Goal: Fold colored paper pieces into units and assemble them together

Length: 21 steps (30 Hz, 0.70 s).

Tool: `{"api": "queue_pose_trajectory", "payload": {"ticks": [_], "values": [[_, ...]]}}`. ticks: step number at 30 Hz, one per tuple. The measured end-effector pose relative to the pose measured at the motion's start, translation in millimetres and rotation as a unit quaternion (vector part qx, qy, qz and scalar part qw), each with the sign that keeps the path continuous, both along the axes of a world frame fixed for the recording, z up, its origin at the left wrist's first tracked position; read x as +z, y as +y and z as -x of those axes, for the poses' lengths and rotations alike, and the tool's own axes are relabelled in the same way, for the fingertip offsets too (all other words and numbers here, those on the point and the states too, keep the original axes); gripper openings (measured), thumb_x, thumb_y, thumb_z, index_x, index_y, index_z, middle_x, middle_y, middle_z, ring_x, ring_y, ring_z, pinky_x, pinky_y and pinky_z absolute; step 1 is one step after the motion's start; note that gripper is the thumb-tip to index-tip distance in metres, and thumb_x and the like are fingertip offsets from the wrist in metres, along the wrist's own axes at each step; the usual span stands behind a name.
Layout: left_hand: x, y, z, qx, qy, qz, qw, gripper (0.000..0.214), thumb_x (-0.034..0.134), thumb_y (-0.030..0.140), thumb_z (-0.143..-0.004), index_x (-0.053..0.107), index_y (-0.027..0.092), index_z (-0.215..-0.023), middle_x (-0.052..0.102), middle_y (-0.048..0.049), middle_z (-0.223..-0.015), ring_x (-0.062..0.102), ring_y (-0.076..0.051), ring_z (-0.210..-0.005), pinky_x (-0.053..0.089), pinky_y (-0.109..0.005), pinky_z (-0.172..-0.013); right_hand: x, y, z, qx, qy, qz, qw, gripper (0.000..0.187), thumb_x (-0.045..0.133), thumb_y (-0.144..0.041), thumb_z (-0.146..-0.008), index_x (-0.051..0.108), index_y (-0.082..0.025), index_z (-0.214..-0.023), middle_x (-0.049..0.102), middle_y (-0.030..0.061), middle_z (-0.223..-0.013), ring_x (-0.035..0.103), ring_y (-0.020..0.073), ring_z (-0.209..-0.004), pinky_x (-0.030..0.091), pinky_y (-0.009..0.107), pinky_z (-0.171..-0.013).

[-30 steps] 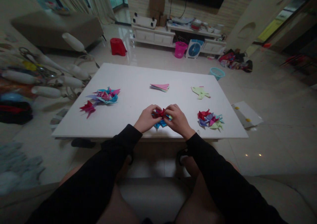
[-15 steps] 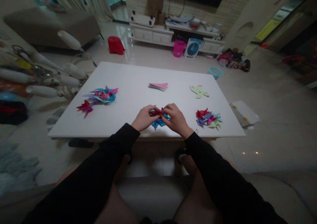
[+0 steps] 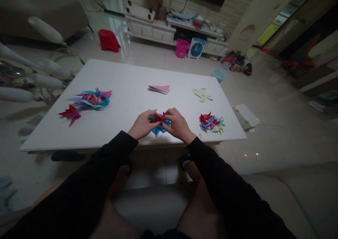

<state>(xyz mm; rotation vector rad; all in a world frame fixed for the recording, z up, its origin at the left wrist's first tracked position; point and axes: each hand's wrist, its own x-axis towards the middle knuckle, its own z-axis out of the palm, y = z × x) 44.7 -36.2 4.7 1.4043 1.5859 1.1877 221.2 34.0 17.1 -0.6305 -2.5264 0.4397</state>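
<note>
My left hand (image 3: pixel 143 124) and my right hand (image 3: pixel 177 124) meet over the white table (image 3: pixel 121 126), fingers closed around a small red folded paper (image 3: pixel 160 118). Its exact shape is partly covered by the fingers. Blue folded papers (image 3: pixel 157 130) lie right beneath it. To the left sits a heap of colourful origami pieces (image 3: pixel 94 100) in pink, blue and purple, with a red one (image 3: pixel 70 114) at its near edge. A smaller heap of origami (image 3: pixel 212 122) in red, purple and green lies right of my right hand.
Farther back on the table are a stack of folded papers (image 3: pixel 159 88), pink on top, and light green folded papers (image 3: pixel 202 94). A lamp with white arms (image 3: pixel 46 29) stands at the left. Beyond are a red stool (image 3: pixel 109 41), a pink bin (image 3: pixel 182 49) and a blue basket (image 3: pixel 219 75).
The camera view has turned, so the table and everything on it appear shifted left. Both hands keep hold of the red paper, their fingers only slightly moved.
</note>
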Motion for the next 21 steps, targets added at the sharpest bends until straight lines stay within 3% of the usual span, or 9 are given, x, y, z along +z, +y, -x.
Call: {"api": "queue_pose_trajectory", "payload": {"ticks": [9,15,18,21], "values": [[0.2,0,-1,-0.007,0.020,0.003,1.000,0.025,0.076,0.024,-0.071,0.070,0.017,-0.094,0.072,-0.0048,-0.086,0.066,-0.017,-0.069,0.056,-0.031,-0.064,-2.8,2,-4,-0.007,-0.033,0.014,0.999,0.008,0.067,-0.020,-0.091,0.072,-0.021,-0.085,0.065,0.0079,-0.098,0.053,0.0233,-0.100,0.049,0.039,-0.088],[-3.1,3,-7,-0.031,0.029,0.003,0.999,0.035,0.075,0.025,-0.074,0.067,0.016,-0.107,0.073,-0.0089,-0.102,0.069,-0.017,-0.076,0.058,-0.033,-0.070,-8.8,12,-18,-0.014,-0.023,0.002,1.000,0.008,0.068,-0.018,-0.090,0.071,-0.021,-0.083,0.066,0.0073,-0.099,0.054,0.0230,-0.101,0.048,0.037,-0.088],[-1.0,6,-10,-0.027,0.031,-0.001,0.999,0.037,0.073,0.024,-0.075,0.065,0.015,-0.110,0.072,-0.0117,-0.111,0.070,-0.019,-0.082,0.059,-0.034,-0.074,-7.1,23,-31,-0.056,0.004,-0.006,0.998,0.010,0.067,-0.019,-0.090,0.070,-0.020,-0.081,0.066,0.0071,-0.096,0.055,0.0223,-0.097,0.048,0.037,-0.087],[6.0,8,-13,-0.017,0.042,-0.006,0.999,0.032,0.071,0.025,-0.078,0.065,0.016,-0.108,0.071,-0.0115,-0.110,0.070,-0.020,-0.085,0.058,-0.034,-0.074,7.1,37,-54,-0.139,0.047,-0.016,0.989,0.013,0.068,-0.022,-0.089,0.069,-0.021,-0.077,0.066,0.0062,-0.092,0.057,0.0222,-0.095,0.047,0.039,-0.088]]}}
